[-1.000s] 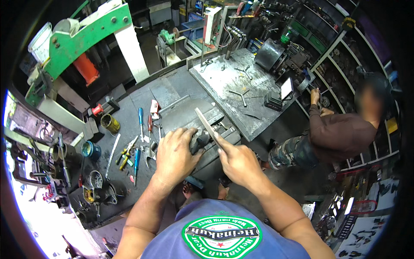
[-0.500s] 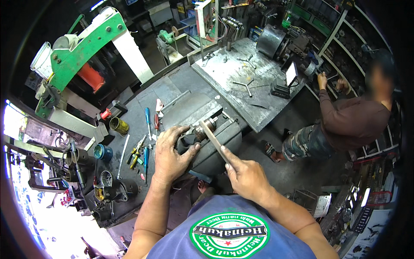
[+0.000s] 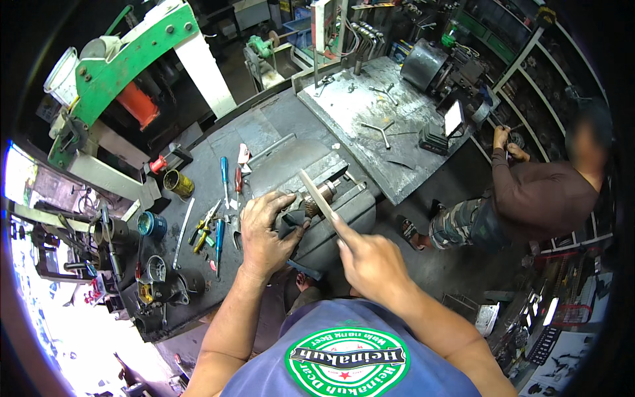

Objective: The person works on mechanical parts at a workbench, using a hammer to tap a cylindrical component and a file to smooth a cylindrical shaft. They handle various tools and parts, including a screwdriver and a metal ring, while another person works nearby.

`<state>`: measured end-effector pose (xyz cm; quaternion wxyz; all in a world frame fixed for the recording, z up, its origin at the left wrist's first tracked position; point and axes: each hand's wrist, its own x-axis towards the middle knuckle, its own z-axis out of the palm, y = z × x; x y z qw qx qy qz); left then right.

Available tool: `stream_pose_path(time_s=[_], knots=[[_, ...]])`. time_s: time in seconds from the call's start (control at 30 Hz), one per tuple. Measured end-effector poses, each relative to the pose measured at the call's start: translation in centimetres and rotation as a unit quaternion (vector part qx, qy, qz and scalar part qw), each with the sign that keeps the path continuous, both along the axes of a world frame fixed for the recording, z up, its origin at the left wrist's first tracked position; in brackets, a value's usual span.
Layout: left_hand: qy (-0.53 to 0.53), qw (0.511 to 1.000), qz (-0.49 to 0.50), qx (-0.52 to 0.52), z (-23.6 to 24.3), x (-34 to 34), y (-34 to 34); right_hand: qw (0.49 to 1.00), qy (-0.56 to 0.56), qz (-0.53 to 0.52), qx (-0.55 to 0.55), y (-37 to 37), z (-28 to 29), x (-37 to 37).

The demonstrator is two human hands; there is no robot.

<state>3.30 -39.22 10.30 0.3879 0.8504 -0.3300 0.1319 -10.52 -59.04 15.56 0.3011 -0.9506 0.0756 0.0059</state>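
My right hand is closed round the near end of a long flat file, its forefinger stretched along it. The file slants away to the left over a motor armature, a round part with a copper-coloured section and a ridged section. That part lies along the top of a big grey bench vise. My left hand curves round the armature's dark left end, thumb on the near side and fingers on the far side. The hand partly hides that end. I cannot tell whether the vise jaws grip the part.
Screwdrivers, pliers, a yellow can and a blue can stand or lie left on the workbench. A green press frame rises behind. Right, a metal table bears tri-arm wrenches; a co-worker stands beyond.
The file and my right hand have slid forward and left across the armature. My left hand keeps its hold. The co-worker's two hands have come together at a round part.
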Motion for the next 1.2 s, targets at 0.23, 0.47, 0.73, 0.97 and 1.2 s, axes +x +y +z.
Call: stream_pose_path(time_s=[0.23,0.47,0.73,0.97,1.2], knots=[[-0.019,1.000,-0.012,-0.019,-0.4,0.4,0.0,0.999,0.019,-0.009,-0.028,0.7,1.9,-0.8],[-0.030,0.999,-0.014,-0.021,-0.8,0.6,0.1,0.999,-0.022,-0.011,-0.020,0.4,0.4,2.5],[-0.039,0.999,-0.005,-0.038,-1.3,0.6,0.0,0.999,-0.037,-0.003,-0.026,0.8,1.7,0.6],[-0.028,0.999,-0.005,-0.018,-0.6,0.3,0.2,0.995,-0.083,-0.048,0.010,-2.6,-1.9,3.1],[-0.028,0.999,-0.006,-0.025,-0.9,0.4,0.1,0.999,-0.032,-0.017,0.032,-0.4,-2.8,-3.4]])
